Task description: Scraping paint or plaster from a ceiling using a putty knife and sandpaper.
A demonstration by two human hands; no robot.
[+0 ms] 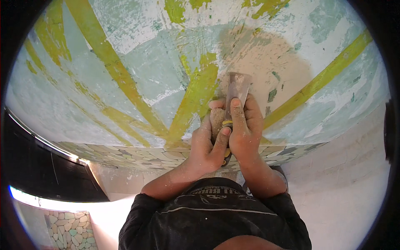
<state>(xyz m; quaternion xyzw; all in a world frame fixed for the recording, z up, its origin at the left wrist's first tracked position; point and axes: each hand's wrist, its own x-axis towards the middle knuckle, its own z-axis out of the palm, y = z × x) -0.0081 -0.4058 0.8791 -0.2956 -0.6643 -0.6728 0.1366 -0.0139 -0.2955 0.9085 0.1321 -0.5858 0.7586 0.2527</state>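
Both hands meet at a flat-bladed putty knife [238,86], which lies in front of a painted wall [158,62], its blade pointing up and away from the wearer. We see the right hand [246,133] clamped on the tool, thumb laid along the metal blade. The left hand [204,143] is closed around a dusty tan slab [217,121] just beside the knife, its thumb pressed near the dark handle. The blade tip overlaps a beige patch [275,62]; whether it touches the surface we cannot tell. We note olive-green stripes [112,62] fanning across pale mint and white paint. Below runs a pebble-mosaic band [137,156]; at lower left stands a pebble-mosaic panel [71,229]. The wearer has a black T-shirt [216,221].
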